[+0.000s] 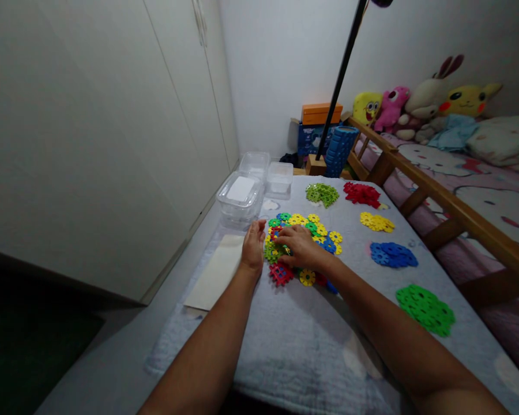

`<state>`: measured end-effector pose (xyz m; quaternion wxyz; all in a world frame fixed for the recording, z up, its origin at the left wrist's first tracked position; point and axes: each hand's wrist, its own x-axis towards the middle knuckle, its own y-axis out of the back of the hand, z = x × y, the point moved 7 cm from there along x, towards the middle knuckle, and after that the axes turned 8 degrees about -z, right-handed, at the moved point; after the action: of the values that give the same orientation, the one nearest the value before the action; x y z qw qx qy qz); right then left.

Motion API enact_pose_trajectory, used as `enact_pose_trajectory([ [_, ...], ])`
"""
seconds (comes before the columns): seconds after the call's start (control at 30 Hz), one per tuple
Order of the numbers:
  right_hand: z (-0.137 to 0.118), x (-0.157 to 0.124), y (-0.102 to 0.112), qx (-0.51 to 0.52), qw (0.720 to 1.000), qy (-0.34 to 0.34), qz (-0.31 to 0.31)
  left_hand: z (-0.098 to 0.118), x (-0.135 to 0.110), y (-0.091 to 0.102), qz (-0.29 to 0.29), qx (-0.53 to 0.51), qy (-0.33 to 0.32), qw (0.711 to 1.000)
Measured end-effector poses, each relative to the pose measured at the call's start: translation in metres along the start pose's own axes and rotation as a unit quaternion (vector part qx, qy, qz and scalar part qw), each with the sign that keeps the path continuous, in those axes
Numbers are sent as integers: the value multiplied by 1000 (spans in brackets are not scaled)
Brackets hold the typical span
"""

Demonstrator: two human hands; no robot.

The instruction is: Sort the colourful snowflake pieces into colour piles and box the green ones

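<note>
A mixed pile of plastic snowflake-shaped building discs [320, 230] in yellow, green, blue and red lies mid-table. My right hand [300, 245] rests over its near left part, thumb and fingers apart around light green discs [271, 252]. No disc is plainly gripped there. Upright at the pile's left edge stands my left hand [253, 248], fingers stretched out, palm toward the discs, holding nothing visible. A red square-shaped piece [281, 275] and a yellow disc [307, 277] lie just below my right hand. That hand and forearm hide part of the pile.
Sorted heaps lie along the right: light green [322, 195], red [362, 195], yellow [376, 222], blue [393, 255] and green [426, 309]. Clear plastic boxes [241, 196] stand at back left, above a cream sheet [218, 271]. A wooden bed rail [436, 196] borders the right side.
</note>
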<state>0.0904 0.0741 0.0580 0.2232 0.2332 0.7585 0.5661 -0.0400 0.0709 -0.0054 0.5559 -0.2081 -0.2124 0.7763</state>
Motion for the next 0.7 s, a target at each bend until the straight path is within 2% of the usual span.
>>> enact_pose_trajectory([
  [0.2,-3,-9,2,4,999,32,23,0,-3,-5,-42,9,-15,999],
  [0.33,6,-17,10,71,996,37,40,0,-6,-11,-79,3,-16,997],
  [0.43,27,-22,21,181,981,20,70,-1,-7,-15,-88,-4,-8,996],
  [0.53,59,-26,26,285,953,-34,96,1,-8,-17,-91,-3,-5,996],
  [0.63,89,-32,25,329,929,-89,147,2,-9,-20,-98,-1,-2,995],
  [0.7,103,-35,21,323,923,-116,175,3,-10,-21,-106,-1,-2,994],
])
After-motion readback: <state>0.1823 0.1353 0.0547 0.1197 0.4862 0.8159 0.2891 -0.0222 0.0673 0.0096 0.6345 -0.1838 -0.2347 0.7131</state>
